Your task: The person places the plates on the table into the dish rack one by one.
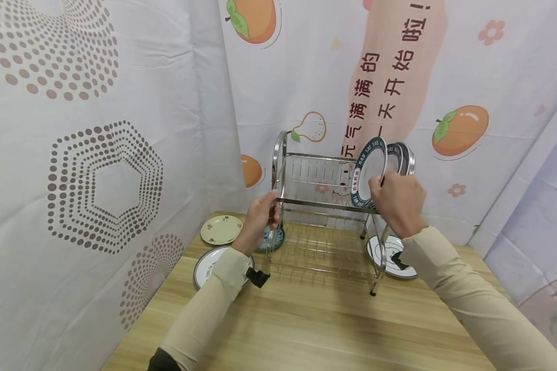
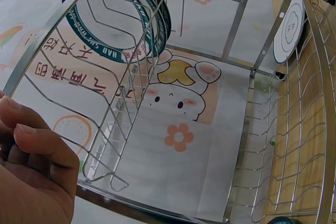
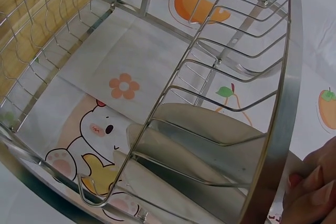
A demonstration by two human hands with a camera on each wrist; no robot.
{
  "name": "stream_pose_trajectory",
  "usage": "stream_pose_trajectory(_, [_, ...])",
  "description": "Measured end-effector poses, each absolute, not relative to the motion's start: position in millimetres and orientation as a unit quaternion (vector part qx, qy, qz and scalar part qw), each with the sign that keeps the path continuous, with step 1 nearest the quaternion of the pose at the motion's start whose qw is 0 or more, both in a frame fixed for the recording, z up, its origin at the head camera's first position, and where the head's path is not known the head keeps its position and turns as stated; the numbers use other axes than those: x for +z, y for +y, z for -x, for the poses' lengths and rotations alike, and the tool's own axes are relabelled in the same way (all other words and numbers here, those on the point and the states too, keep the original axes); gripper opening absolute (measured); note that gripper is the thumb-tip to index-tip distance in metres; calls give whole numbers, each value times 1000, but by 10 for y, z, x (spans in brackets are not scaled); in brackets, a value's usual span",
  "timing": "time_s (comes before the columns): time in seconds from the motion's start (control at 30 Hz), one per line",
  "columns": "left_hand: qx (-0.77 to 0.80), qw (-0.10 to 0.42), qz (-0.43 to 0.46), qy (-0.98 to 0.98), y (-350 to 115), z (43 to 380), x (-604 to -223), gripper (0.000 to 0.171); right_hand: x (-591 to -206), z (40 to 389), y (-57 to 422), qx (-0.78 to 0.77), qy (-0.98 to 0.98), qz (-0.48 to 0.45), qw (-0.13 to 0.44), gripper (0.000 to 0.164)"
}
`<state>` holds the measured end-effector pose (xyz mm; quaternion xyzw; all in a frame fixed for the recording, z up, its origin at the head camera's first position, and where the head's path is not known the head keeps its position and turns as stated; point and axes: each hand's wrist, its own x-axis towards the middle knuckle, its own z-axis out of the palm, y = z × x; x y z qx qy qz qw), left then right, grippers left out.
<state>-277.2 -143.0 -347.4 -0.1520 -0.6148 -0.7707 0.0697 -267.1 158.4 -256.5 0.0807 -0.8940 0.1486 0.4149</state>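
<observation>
A two-tier metal dish rack (image 1: 315,202) stands on the wooden table. At its upper left front corner my left hand (image 1: 260,214) grips the frame, fingers curled; in the left wrist view that hand (image 2: 37,166) is by the top rail. My right hand (image 1: 398,201) pinches the edge of a teal-rimmed plate (image 1: 370,172), upright in the upper tier near the right end. Two similar plates (image 1: 401,154) stand close behind it, partly hidden by the hand. The right wrist view shows the plates' pale backs (image 3: 210,135) between the wire dividers.
Left of the rack lie a cream plate (image 1: 221,230), a white dark-rimmed plate (image 1: 206,265) partly under my left forearm, and a blue-patterned plate (image 1: 276,239). Another white plate (image 1: 385,250) lies by the rack's right legs. Printed curtains (image 1: 306,67) hang behind and beside the table.
</observation>
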Motion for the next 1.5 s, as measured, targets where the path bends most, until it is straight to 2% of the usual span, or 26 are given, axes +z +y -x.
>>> stream_pose_trajectory(0.97, [-769,71,155,-616,-1424,2772,-3494,53,-2599,2697,1548,95,-908,-75,402,42])
stream_pose_trajectory(1.5, [-772,71,156,-613,-1431,2785,-3486,54,-2569,2614,1529,43,-931,-74,356,43])
